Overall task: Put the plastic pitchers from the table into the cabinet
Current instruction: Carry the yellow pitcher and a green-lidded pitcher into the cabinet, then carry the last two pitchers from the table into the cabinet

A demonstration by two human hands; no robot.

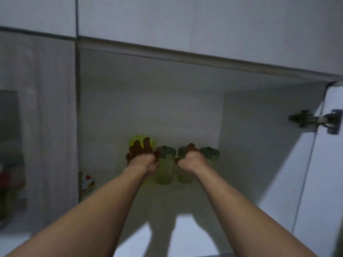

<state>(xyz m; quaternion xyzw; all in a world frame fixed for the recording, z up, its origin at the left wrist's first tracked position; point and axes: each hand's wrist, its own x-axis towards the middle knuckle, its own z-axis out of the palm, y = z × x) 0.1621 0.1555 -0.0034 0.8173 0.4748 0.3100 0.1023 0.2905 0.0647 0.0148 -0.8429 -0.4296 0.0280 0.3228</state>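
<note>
Inside the cabinet (241,127), four pitchers in a row near the shelf's back edge: my left hand (142,156) spread over the yellow-lidded pitcher (142,140), my right hand (191,160) gripping one green-lidded pitcher (182,175), door hinge (315,120) at right.

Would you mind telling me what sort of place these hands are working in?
Most likely a home kitchen: an open white cabinet with its door hinge showing, and yellow-green plastic pitchers with dark lids lined up on its shelf.

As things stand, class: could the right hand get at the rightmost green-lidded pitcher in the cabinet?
Probably yes. The right hand is already on the pitcher beside it, the rightmost pitcher stands just to its right on the same shelf, and the open door leaves that side free.
</note>
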